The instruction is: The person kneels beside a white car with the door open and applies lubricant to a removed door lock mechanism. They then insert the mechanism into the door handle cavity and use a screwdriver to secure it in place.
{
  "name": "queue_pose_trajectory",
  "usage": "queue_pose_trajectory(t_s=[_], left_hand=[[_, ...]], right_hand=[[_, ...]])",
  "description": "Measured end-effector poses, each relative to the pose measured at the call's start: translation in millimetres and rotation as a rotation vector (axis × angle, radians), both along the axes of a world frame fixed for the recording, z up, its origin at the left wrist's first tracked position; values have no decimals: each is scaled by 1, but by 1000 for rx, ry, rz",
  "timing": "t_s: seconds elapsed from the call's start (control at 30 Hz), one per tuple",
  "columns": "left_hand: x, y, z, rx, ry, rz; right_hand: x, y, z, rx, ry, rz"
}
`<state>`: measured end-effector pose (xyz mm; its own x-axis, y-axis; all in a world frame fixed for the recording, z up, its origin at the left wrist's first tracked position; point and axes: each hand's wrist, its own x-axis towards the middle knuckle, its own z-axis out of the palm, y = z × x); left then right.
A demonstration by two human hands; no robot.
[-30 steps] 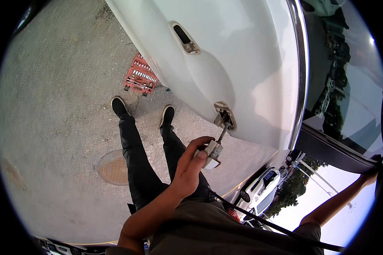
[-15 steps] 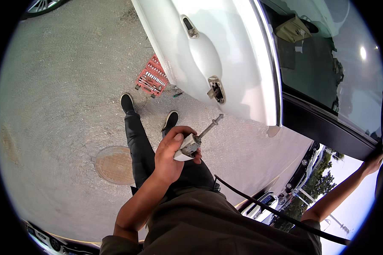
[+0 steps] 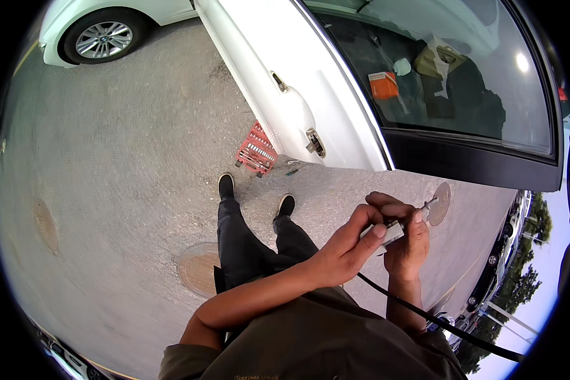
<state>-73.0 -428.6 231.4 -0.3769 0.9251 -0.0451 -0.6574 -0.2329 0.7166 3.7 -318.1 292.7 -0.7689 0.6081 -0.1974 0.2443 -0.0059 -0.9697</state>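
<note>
Both of my hands meet over the ground at the right, in front of the open car door's lower end. My left hand (image 3: 348,248) pinches a door lock cylinder (image 3: 391,234) by its white cap. My right hand (image 3: 408,250) closes around its other end, and a thin metal rod (image 3: 429,204) pokes out past the fingers. Fingers hide most of the cylinder's body. Beyond them is the white car door (image 3: 335,104), with its handle off. Two openings show in its skin: a small one (image 3: 279,81) and a larger one (image 3: 315,143) with a metal part sticking out.
A red socket set case (image 3: 258,152) lies open on the ground under the door edge, with a small screwdriver (image 3: 292,171) beside it. A black cable or strap (image 3: 424,313) crosses by my right forearm. Through the door window (image 3: 443,120) an orange box (image 3: 383,85) shows.
My right hand has come down from the door frame and now grips the lock cylinder too. My left hand has carried the cylinder to the right. The view has shifted, showing more of the car's wheel.
</note>
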Motion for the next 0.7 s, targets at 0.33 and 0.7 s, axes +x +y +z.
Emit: queue_pose_trajectory(t_s=[0.33,0.7], left_hand=[[-70,14,-170,-675,100,244],[-74,49,-191,-719,-38,204]], right_hand=[[65,47,-20,64,176,-627],[66,68,-118,-107,-41,-638]])
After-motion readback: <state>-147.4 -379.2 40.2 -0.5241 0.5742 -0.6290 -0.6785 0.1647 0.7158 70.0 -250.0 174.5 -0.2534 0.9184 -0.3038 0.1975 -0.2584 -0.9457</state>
